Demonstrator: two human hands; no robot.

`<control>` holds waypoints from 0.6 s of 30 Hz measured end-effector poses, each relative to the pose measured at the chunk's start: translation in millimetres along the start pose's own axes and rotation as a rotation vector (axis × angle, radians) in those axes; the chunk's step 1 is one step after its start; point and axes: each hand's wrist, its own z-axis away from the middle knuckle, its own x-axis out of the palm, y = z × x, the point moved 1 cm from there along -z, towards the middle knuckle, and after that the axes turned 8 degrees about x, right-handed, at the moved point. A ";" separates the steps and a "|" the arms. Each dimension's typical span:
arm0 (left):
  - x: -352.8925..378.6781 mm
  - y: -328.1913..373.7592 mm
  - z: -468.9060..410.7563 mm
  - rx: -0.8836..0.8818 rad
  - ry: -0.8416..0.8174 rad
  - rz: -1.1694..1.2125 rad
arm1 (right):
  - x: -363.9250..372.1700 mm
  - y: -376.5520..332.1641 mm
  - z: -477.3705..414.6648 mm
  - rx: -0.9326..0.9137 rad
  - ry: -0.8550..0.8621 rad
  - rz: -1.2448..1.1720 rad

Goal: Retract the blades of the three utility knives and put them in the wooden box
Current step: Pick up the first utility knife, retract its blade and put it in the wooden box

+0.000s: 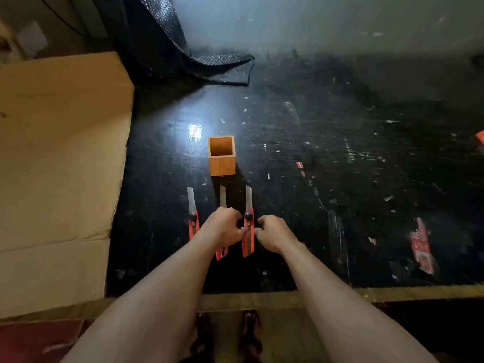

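Both hands close in on the right knife (248, 226): the left hand (224, 226) curls against its left side, covering the middle knife (222, 197), and the right hand (273, 233) has bent fingers at its right side; whether either truly grips cannot be told. All blades are out. The left knife (193, 217) lies apart. The box (222, 156) stands open just beyond, on the black table (340, 179).

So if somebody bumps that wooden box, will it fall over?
Probably not from a light nudge. The wooden box stands upright on a flat base on the black table. But it looks taller than wide and nothing shows inside it, so it is likely light: a harder knock near its open rim might tip it or slide it on the glossy surface.
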 end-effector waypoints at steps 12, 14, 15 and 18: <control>36.9 9.8 -15.1 -0.160 0.203 0.097 | 32.4 11.4 -9.4 -0.008 0.150 -0.226; 42.4 9.9 -14.7 -0.180 0.257 0.149 | 34.2 13.0 -8.8 0.019 0.157 -0.309; 44.6 9.7 -14.4 -0.189 0.284 0.174 | 33.7 14.5 -8.1 0.026 0.155 -0.355; 44.6 12.8 -11.8 -0.199 0.370 0.275 | 27.5 19.1 -6.2 0.020 0.134 -0.484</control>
